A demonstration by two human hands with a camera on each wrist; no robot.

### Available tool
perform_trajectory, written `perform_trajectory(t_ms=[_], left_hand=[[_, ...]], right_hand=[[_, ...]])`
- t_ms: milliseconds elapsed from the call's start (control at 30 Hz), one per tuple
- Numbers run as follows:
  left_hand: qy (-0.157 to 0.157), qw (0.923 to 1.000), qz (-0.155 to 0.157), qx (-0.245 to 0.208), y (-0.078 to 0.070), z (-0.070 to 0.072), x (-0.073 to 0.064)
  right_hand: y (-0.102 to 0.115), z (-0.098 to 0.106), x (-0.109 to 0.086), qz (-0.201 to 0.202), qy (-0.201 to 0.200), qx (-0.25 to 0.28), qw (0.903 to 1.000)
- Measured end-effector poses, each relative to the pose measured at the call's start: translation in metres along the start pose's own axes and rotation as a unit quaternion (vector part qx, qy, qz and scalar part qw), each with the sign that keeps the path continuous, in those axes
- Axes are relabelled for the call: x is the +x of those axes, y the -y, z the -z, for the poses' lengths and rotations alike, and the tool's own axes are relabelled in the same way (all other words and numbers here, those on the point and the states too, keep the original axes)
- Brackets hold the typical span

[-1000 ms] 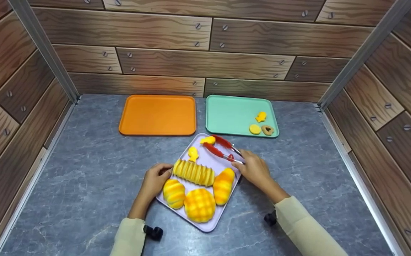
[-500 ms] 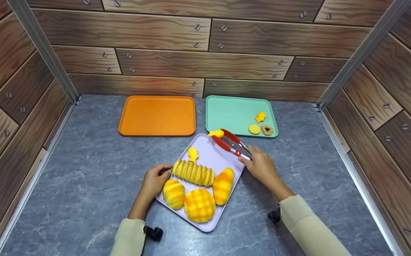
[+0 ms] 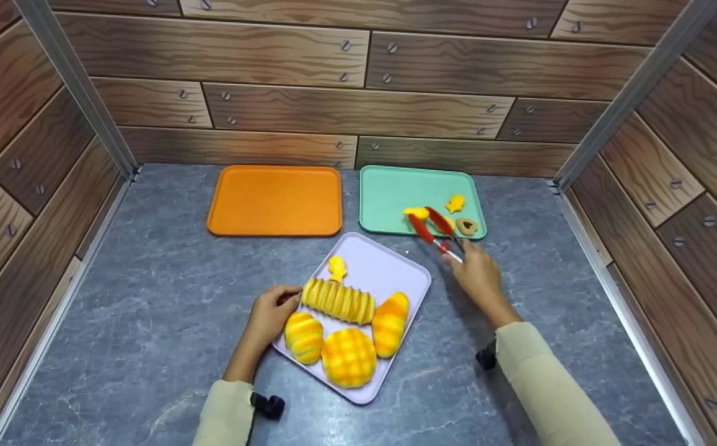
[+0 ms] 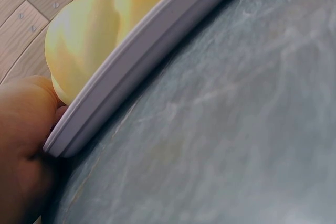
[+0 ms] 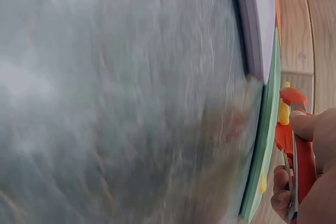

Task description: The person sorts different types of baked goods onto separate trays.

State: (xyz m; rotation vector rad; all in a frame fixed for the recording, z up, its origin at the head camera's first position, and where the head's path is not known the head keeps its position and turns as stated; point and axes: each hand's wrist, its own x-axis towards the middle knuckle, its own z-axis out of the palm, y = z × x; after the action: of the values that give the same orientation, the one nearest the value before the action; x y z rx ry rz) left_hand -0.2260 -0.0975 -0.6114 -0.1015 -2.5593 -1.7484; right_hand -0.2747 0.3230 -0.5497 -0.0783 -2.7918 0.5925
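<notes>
My right hand [image 3: 481,275] grips red-tipped tongs [image 3: 422,230], which pinch a yellow fish-shaped cracker [image 3: 416,212] over the front part of the mint green tray [image 3: 389,192]. On that tray are another fish cracker [image 3: 455,203], a brown biscuit with a heart-shaped centre [image 3: 466,227] and a round yellow cracker mostly hidden behind the tongs. My left hand [image 3: 271,316] holds the left rim of the lilac tray [image 3: 389,269]. This tray bears a fish cracker [image 3: 337,269], a ridged loaf [image 3: 338,301], a striped bun [image 3: 303,337], a round checked bun [image 3: 349,358] and a long bread roll [image 3: 390,325].
An orange tray [image 3: 274,201] lies at the back left, beside the green one. Wood-patterned walls [image 3: 358,111] with metal corner posts enclose the grey marbled table [image 3: 147,297] at the back and sides.
The right hand has carried the fish cracker in the tongs from the lilac tray's far corner, right and away, to over the green tray. The left hand stays at the lilac rim.
</notes>
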Motion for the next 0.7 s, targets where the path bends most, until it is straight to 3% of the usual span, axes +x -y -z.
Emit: perform_trajectory(t_ms=[233,700], left_hand=[[-0.002,1.0,-0.007,0.005,-0.001,0.0,0.0],[-0.002,0.9998,-0.017,-0.002,0.001,0.001,0.0]], right_hand=[[-0.011,0.003,0.013,-0.018,-0.006,-0.018,0.9997],[-0.013,-0.002,0.028,-0.043,-0.008,-0.033,0.9985]])
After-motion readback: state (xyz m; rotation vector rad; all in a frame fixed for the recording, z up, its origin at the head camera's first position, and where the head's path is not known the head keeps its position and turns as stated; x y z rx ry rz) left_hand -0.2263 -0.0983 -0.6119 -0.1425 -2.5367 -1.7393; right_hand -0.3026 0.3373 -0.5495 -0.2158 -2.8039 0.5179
